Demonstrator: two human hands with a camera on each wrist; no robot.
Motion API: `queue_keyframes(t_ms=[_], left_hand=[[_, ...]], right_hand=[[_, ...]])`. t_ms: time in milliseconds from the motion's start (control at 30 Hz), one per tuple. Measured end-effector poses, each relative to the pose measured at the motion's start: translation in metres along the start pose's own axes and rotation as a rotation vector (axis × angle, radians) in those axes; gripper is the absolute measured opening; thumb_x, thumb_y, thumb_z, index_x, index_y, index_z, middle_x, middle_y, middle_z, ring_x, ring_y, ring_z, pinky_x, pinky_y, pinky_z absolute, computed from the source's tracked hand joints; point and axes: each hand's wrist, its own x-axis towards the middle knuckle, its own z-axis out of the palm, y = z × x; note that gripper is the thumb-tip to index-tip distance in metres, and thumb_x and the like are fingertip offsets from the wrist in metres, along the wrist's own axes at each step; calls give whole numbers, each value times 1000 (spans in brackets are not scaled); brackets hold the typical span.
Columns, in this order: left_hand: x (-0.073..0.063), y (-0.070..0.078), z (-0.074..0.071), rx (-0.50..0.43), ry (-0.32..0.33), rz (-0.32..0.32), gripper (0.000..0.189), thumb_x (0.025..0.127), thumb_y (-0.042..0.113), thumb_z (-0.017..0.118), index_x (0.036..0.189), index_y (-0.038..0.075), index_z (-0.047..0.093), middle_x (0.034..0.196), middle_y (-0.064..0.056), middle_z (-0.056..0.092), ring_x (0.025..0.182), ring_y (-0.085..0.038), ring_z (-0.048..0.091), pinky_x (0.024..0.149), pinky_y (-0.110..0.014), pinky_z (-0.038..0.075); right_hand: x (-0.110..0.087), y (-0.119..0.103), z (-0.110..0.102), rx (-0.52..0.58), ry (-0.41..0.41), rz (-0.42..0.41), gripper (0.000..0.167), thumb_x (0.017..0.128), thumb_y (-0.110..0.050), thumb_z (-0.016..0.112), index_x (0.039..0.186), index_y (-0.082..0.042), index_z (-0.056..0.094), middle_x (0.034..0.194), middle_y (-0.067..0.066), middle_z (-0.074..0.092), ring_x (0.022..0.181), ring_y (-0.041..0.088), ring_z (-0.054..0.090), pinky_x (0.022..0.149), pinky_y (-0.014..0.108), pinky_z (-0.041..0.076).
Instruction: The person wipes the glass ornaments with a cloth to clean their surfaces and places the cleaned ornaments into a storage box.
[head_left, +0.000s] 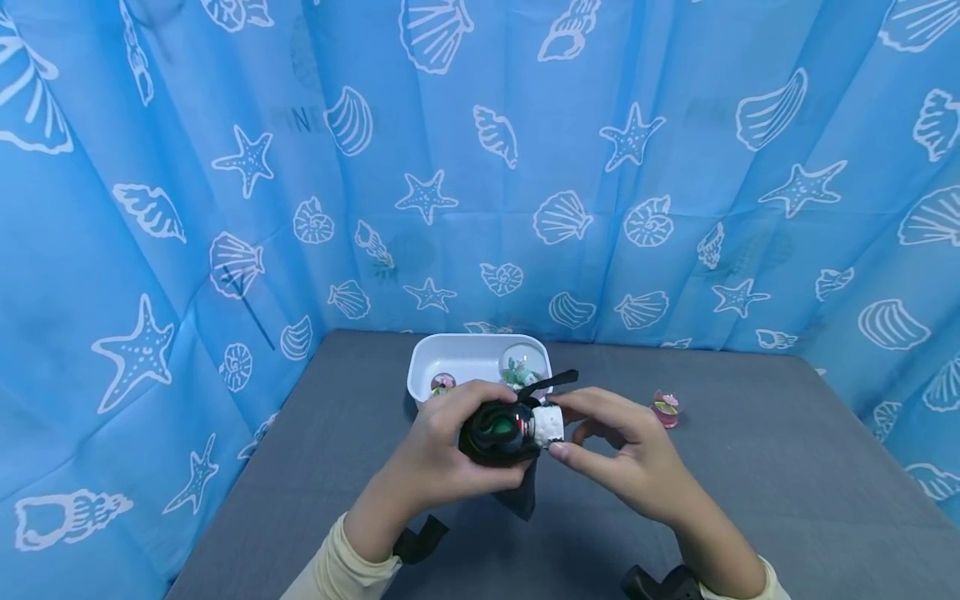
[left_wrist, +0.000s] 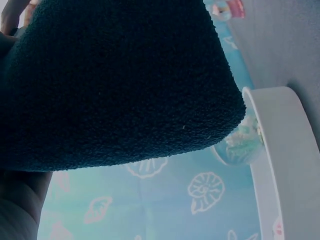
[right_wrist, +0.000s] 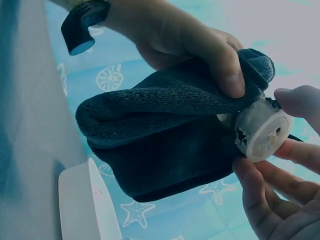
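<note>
Left hand [head_left: 441, 446] grips a dark fuzzy cloth [right_wrist: 165, 150] wrapped round a mostly hidden glassy piece [right_wrist: 225, 119], probably for a firm, non-slip hold. Right hand [head_left: 637, 454] pinches its white round base [right_wrist: 267, 132] with raised trim, likely to steady that end. Piece is held sideways above the grey table [head_left: 750, 500], base toward the right hand, presumably for access. White rounded-rectangular tray [head_left: 465, 358] behind holds a clear globe with green contents [head_left: 523, 367], walls likely stopping any roll; small pink ornament [head_left: 665, 409] sits apart, right.
</note>
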Motion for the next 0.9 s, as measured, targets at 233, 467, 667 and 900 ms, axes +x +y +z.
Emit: queue_keyframes(t_ms=[233,467,667,900], left_hand=[[2,3,1,28,-16,68,65,73,7,95,129,5,61,121,-10,73,110,-19,73,99,-28,61],[0,2,-2,-46,-26,12,63,73,5,93,127,8,62,121,-8,73,108,-16,74,97,-27,62],[0,2,-4,-105,-20,4,60,75,2,91,127,7,62,121,-10,72,106,-17,75,94,-29,64],[0,2,-4,-121,-9,1,59,74,2,91,126,7,63,120,-10,73,104,-16,76,91,-29,65]], right_hand=[[0,-1,-2,66,-24,29,38,94,7,73,130,-5,73,113,8,75,87,15,69,73,28,64],[-1,-1,1,91,-30,96,33,96,3,73,128,-5,73,113,8,77,92,15,75,80,30,66],[0,-2,0,58,9,6,43,88,8,80,128,-5,71,116,10,76,98,14,74,80,31,66],[-1,-3,-6,9,28,-88,57,76,10,89,128,-5,71,122,13,74,105,16,72,83,30,65]])
